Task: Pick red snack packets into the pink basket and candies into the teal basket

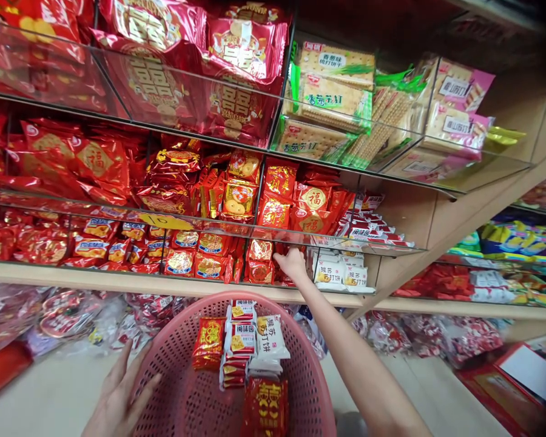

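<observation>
My left hand lies with spread fingers against the left rim of a round pink perforated basket at the bottom middle. In the basket lie several small snack packets, red and white ones. My right hand reaches up and forward into a clear shelf bin, its fingers curled among small red foil packets; what they hold, if anything, is hidden. White packets sit just right of that hand.
Clear-fronted shelf tiers hold red snack bags at the top left and cracker packs at the top right. A wooden shelf edge runs below. Bagged sweets lie lower left; a second shelf unit stands at right.
</observation>
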`<state>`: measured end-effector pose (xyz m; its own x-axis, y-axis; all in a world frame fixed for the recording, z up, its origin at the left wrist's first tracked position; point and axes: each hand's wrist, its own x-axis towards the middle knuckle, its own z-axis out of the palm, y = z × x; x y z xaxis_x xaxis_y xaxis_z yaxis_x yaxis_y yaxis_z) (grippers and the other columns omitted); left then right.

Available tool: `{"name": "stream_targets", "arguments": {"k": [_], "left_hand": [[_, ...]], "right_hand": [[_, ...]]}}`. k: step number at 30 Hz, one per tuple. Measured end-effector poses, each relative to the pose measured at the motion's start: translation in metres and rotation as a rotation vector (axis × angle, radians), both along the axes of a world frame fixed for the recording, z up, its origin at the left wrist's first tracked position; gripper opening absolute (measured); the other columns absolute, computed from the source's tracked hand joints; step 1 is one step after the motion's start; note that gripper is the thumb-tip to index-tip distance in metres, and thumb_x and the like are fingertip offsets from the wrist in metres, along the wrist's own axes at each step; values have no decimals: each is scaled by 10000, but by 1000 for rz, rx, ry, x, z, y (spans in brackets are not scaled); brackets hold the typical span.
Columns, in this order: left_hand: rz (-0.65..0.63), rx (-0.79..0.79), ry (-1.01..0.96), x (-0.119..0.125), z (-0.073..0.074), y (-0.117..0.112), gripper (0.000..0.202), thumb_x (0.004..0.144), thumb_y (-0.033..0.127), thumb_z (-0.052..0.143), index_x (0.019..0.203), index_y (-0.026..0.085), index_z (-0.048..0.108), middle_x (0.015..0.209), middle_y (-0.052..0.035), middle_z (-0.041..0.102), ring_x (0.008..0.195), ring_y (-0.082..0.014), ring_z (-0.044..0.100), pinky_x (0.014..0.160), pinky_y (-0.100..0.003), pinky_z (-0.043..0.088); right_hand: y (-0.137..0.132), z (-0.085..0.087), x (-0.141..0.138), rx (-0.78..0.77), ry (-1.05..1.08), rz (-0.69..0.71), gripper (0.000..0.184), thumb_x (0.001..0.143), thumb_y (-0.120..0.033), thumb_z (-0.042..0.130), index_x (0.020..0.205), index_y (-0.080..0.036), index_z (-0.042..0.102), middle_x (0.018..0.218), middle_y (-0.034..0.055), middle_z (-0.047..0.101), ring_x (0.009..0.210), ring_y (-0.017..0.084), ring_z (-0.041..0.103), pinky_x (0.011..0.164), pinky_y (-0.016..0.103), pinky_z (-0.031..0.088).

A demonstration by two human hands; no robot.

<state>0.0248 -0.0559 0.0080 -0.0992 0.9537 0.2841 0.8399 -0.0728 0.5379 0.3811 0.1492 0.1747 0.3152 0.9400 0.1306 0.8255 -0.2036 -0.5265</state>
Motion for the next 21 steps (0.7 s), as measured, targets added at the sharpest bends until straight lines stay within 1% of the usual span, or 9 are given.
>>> {"name": "stream_targets", "arguments": {"k": [2,8,13,16,18,21], "left_hand": [[4,3,-3,0,0,0,601,825,542,384,1317,198,417,1531,-134,197,1380,-309,266,1093,-533,308],[11,-1,-7,0,0,0,574,826,528,389,1327,248,401,1544,-86,176,1379,-299,272,1099,-522,310],[-21,33,42,0,-1,0,568,839,496,394,1346,242,376,1546,-98,153,1378,-313,268,1103,-528,300],[-22,23,46,1,-1,1,571,844,495,388,1355,244,359,1544,-106,157,1381,-316,260,1095,-535,309],[-21,22,41,1,-2,1,569,846,493,383,1361,253,348,1544,-104,155,1382,-315,258,1092,-536,314],[-32,33,41,2,-3,2,554,846,483,391,1349,254,360,1543,-107,153,1378,-315,266,1087,-537,321]], "right_hand": [[-2,1,0,5,-3,-3,333,718,-388,546,878,-127,677,895,202,708,878,310,668,656,333,465],[-6,4,0,24,5,-24,338,714,-397,557,894,-133,669,889,190,698,852,304,662,656,344,466],[-8,10,5,63,48,-40,320,695,-402,568,848,-138,665,814,165,689,803,304,651,653,355,451],[-11,12,13,104,108,-27,305,676,-393,585,815,-132,664,747,141,683,761,290,639,659,355,443],[-15,10,19,146,170,-4,323,667,-382,598,866,-135,658,755,113,689,753,260,632,674,339,443],[-22,5,29,202,294,8,413,657,-377,609,989,-132,628,814,85,701,733,216,621,670,313,452]]}}
